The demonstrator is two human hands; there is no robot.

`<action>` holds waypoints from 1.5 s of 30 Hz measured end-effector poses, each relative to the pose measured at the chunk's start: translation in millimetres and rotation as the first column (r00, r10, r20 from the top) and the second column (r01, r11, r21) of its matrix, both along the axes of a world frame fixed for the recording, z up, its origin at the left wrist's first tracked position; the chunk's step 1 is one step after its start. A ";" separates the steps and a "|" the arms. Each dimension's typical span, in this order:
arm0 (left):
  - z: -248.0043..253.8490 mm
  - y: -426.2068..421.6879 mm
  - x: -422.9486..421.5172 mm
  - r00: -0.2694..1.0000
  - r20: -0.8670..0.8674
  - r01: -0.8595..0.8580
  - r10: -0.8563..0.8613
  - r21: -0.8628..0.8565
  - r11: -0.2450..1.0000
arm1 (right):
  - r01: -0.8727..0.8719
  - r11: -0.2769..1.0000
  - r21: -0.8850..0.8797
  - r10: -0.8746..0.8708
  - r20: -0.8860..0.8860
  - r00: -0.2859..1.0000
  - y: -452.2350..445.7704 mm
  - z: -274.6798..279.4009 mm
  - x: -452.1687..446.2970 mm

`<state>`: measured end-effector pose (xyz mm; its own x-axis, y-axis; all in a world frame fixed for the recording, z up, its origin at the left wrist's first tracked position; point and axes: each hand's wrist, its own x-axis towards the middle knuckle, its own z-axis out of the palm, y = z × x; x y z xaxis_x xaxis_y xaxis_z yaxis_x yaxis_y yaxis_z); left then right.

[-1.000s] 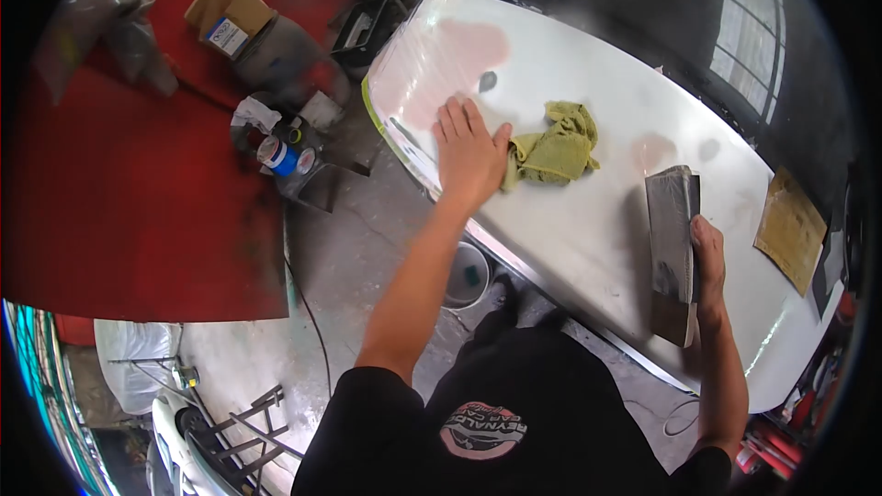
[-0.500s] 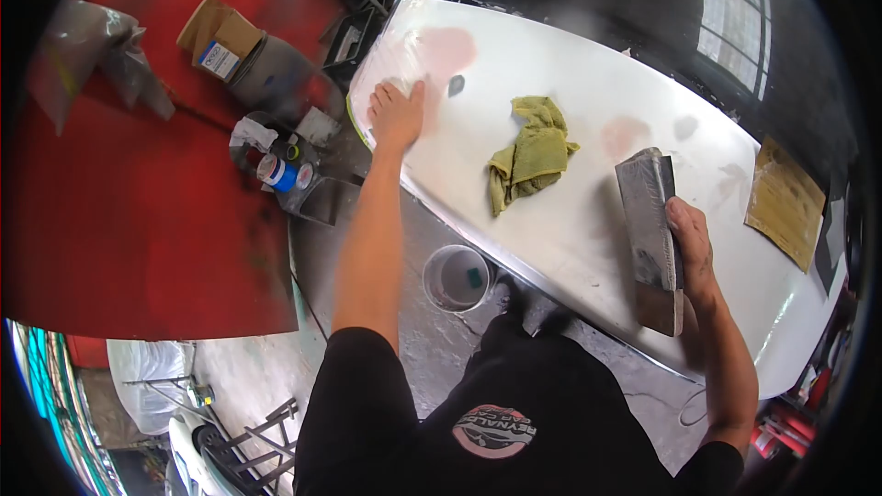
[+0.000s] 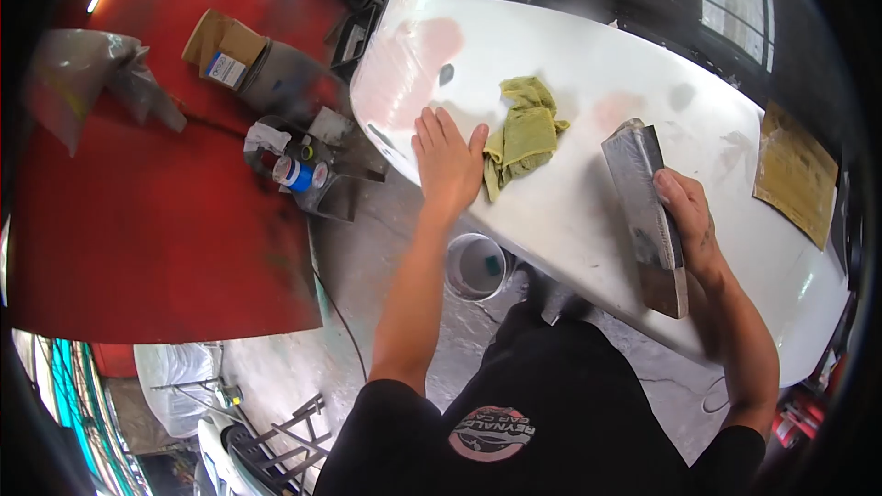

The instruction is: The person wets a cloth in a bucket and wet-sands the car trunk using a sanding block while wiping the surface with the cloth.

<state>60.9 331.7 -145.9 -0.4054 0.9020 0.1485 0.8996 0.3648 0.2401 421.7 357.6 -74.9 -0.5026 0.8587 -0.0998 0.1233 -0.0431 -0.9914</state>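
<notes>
My left hand (image 3: pixel 447 158) lies flat, fingers spread, near the edge of a white car panel (image 3: pixel 560 211) with pinkish patches. Just right of its thumb, a crumpled yellow-green cloth (image 3: pixel 527 133) rests on the panel. My right hand (image 3: pixel 687 216) grips a long sanding block (image 3: pixel 640 207) wrapped in dark grey paper, its lower end brown. The block is tilted over the right part of the panel; whether it touches the surface is hard to tell.
A sheet of brown sandpaper (image 3: pixel 796 174) lies at the panel's right. Below the near edge, a white bucket (image 3: pixel 476 266) stands on the floor. A red panel (image 3: pixel 156 248) fills the left, beside a small stand with a blue-labelled can (image 3: pixel 294 174).
My left hand slid out to the panel's left end, then came back toward the cloth. My right hand still holds the block, which has tilted slightly. The camera view has shifted.
</notes>
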 end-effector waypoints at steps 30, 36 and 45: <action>-5.7 -9.7 -4.9 0.999 0.008 0.037 -0.037 0.036 0.999 | -0.010 1.000 0.011 0.010 -0.005 1.000 2.7 -6.6 -1.4; -23.1 24.1 -89.1 0.995 -0.002 -0.098 0.099 0.062 0.993 | -0.005 1.000 0.022 0.005 0.020 1.000 2.0 -7.0 0.7; -19.5 69.5 -164.9 0.951 0.016 -0.308 0.309 -0.027 0.951 | 0.022 0.999 0.035 -0.023 0.017 1.000 -0.3 -5.7 -1.6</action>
<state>-104.0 401.3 -165.4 -0.6672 0.7355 0.1176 0.7372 0.6297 0.2449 420.1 357.2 -80.6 -0.4815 0.8729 -0.0781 0.1395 -0.0116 -0.9902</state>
